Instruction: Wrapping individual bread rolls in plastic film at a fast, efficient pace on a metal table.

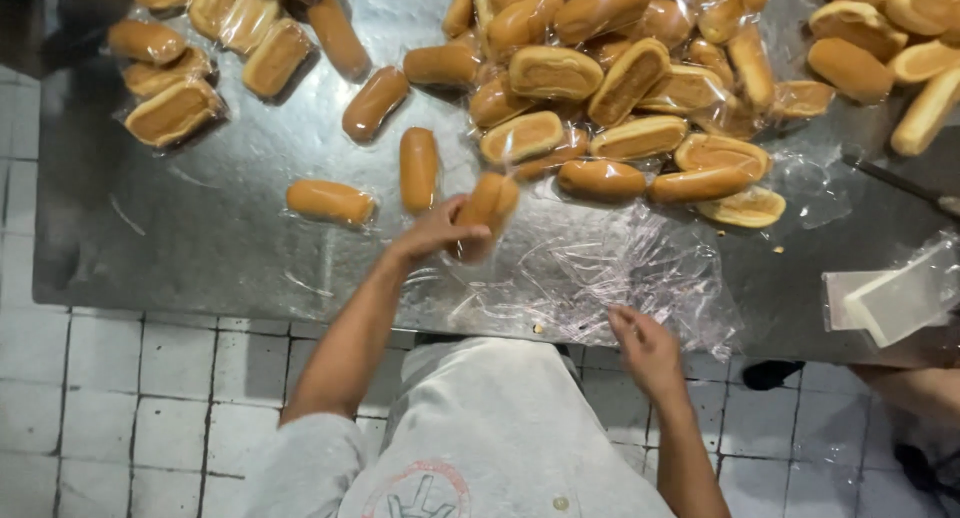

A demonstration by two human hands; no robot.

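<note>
My left hand (432, 231) grips a long golden bread roll (488, 204) wrapped in clear film, just above the steel table (180, 228). My right hand (645, 348) rests at the table's near edge with its fingers on a heap of clear plastic bags (620, 268). Two wrapped rolls lie apart close to my left hand, one upright (418, 168) and one lying sideways (330, 202).
A large pile of wrapped rolls (620, 88) fills the far middle and right of the table. A smaller group (200, 58) lies at the far left. A stack of flat white sheets in plastic (890, 298) sits at the right edge. White floor tiles (150, 398) lie below.
</note>
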